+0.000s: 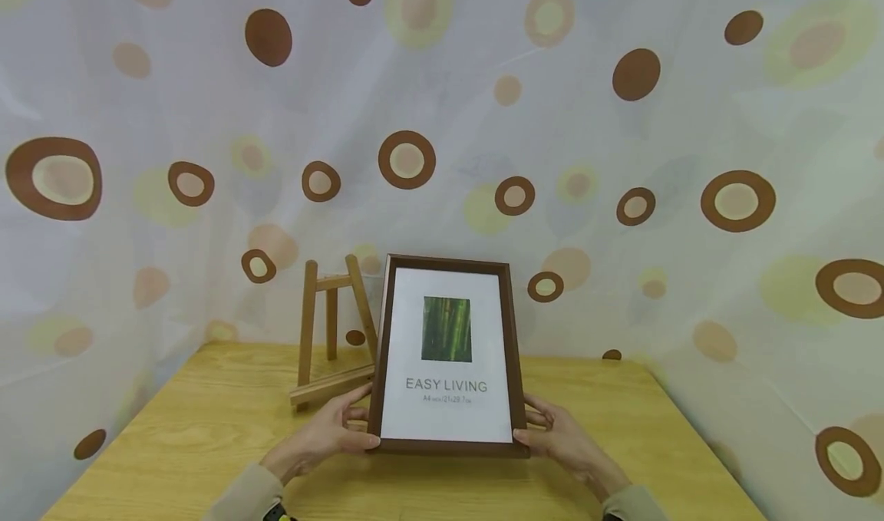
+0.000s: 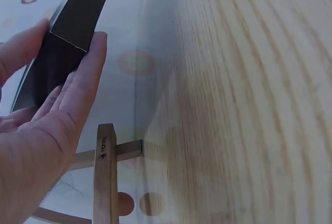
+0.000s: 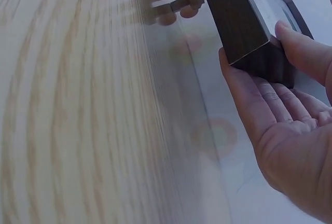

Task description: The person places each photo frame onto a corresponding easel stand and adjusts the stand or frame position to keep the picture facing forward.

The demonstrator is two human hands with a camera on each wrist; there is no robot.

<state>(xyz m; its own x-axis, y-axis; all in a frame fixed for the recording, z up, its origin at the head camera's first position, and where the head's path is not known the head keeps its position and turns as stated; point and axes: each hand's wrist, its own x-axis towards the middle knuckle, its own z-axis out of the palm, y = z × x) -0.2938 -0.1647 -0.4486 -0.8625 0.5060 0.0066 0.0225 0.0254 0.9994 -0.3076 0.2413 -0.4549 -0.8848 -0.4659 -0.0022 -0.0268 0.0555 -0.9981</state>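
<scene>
A brown picture frame [image 1: 447, 421] is held upright and slightly tilted above the table. Its white insert bears a green bamboo picture and the words "EASY LIVING". My left hand [image 1: 338, 429] grips the lower left corner, thumb on the front edge and fingers underneath and behind. At the lower right corner, my right hand [image 1: 552, 436] pinches the frame the same way. Both wrist views show the dark frame corner [image 2: 72, 16] between thumb and fingers. Just behind and left of the frame stands a small wooden easel [image 1: 305, 329], its right part hidden by the frame.
The light wooden table [image 1: 207, 444] runs back to a white sheet [image 1: 456, 222] with brown, peach and yellow-green circles, hung behind and on both sides. The easel's front ledge [image 1: 331, 387] sits close to my left fingers.
</scene>
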